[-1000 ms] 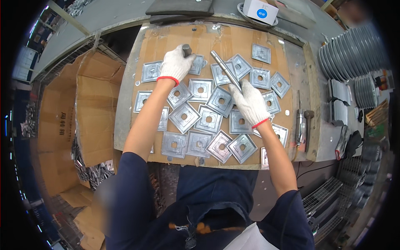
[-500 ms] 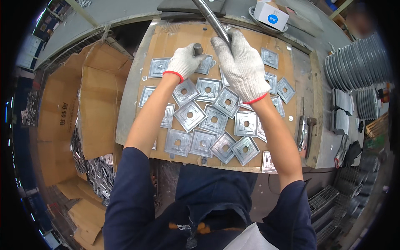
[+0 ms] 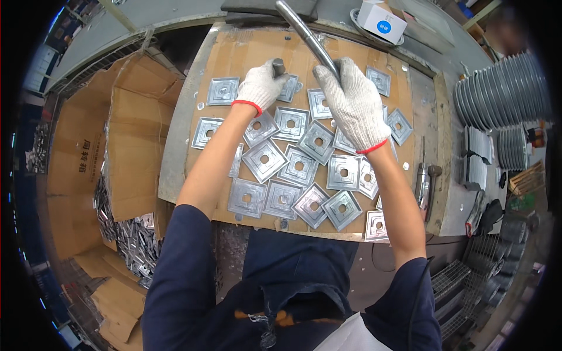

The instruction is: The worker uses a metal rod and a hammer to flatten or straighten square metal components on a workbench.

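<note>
Several square metal plates [image 3: 264, 159], each with a centre hole, lie spread over a cardboard sheet [image 3: 246, 52] on the workbench. My left hand [image 3: 260, 86], in a white glove with a red cuff, grips a short dark metal punch [image 3: 278, 66] held upright on a plate near the far edge. My right hand [image 3: 353, 105], gloved the same way, is closed around a long steel bar [image 3: 304, 30] that slants up and away to the left, raised above the plates.
An open cardboard box [image 3: 76, 164] with more metal parts stands left of the bench. A white box [image 3: 381, 20] sits at the far edge. Stacked grey discs [image 3: 497, 99] are at the right. A hand tool [image 3: 429, 187] lies along the bench's right side.
My right hand has lifted the steel bar from low over the plates up toward the far edge. My left hand has stayed on the punch with little movement.
</note>
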The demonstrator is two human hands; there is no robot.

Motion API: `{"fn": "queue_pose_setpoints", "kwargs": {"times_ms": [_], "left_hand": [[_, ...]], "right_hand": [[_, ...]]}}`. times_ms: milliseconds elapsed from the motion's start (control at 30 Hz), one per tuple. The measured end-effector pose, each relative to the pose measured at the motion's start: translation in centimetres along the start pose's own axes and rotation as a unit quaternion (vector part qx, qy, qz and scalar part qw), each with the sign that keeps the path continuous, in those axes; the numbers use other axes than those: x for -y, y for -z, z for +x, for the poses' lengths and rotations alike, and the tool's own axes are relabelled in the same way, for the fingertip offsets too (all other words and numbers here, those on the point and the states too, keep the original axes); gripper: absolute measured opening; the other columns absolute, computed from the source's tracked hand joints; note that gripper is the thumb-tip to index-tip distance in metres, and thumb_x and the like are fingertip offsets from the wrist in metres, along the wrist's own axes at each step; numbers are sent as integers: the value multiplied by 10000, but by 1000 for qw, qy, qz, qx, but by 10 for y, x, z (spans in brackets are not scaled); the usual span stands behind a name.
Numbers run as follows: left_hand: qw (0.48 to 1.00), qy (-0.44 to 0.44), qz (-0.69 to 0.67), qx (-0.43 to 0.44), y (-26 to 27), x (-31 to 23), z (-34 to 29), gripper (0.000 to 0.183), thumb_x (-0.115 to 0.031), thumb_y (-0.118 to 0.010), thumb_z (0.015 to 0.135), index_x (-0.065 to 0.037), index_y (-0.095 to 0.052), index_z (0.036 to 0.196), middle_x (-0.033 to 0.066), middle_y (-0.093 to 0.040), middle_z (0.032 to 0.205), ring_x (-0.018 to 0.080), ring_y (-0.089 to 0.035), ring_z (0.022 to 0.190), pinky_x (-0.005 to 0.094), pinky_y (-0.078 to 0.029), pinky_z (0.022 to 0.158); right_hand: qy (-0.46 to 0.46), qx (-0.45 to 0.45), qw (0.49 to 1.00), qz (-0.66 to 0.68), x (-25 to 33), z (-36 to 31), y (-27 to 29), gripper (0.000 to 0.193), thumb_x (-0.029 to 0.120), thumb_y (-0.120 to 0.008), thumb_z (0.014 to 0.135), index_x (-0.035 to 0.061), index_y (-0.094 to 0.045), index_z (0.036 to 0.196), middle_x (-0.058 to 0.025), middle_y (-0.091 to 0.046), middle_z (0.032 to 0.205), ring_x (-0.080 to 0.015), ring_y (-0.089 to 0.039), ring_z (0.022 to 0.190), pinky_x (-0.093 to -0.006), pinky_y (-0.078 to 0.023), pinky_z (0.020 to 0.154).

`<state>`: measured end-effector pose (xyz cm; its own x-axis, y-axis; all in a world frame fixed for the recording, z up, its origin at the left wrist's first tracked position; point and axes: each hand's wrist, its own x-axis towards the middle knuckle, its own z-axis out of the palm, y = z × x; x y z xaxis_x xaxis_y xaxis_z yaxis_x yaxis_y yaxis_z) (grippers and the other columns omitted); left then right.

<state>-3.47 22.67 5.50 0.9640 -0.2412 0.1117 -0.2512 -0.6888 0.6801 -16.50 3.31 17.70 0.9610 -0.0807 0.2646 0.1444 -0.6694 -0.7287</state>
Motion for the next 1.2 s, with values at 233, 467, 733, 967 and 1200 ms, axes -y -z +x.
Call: {"fn": "queue_pose_setpoints", "kwargs": {"times_ms": [233, 467, 733, 967, 1200], "left_hand": [[1000, -3, 8, 1, 2, 1, -3, 408, -361, -772, 989, 6, -719, 1158, 209, -764, 914, 393, -749, 873, 450, -588, 815], [1000, -3, 9, 13, 2, -6, -2, 444, -365, -778, 979, 16, -711, 1196, 234, -781, 998, 402, -766, 952, 446, -595, 864], [999, 42, -22, -19, 20, -18, -3, 423, -350, -777, 960, -5, -729, 1200, 197, -804, 1042, 347, -784, 976, 410, -600, 899], [999, 28, -42, -7, 60, -29, 0, 441, -384, -780, 942, -46, -751, 1223, 146, -824, 1051, 264, -793, 977, 368, -593, 904], [994, 64, 21, -84, 91, 24, -2, 490, -426, -750, 910, -21, -759, 1185, 133, -823, 966, 265, -784, 922, 367, -591, 878]], "right_hand": [[-23, -19, 998, -53, 12, 4, -31, 406, 452, -611, 1092, 46, -606, 1076, -261, -712, 775, -482, -732, 763, -552, -564, 669], [-72, 108, 978, -161, -28, 3, -21, 532, 539, -536, 1099, 17, -635, 1064, -285, -727, 814, -511, -735, 822, -588, -568, 791], [-130, 83, 978, -142, -45, -59, -30, 459, 481, -526, 1122, 27, -583, 1086, -285, -709, 800, -513, -719, 802, -586, -562, 708], [-143, 94, 980, -101, -54, -63, -38, 472, 491, -534, 1112, 25, -612, 1109, -288, -727, 825, -505, -732, 830, -583, -568, 739], [-162, 89, 981, -64, -27, -29, -23, 494, 509, -542, 1103, 30, -649, 1160, -217, -715, 776, -409, -760, 786, -508, -574, 718]]}}
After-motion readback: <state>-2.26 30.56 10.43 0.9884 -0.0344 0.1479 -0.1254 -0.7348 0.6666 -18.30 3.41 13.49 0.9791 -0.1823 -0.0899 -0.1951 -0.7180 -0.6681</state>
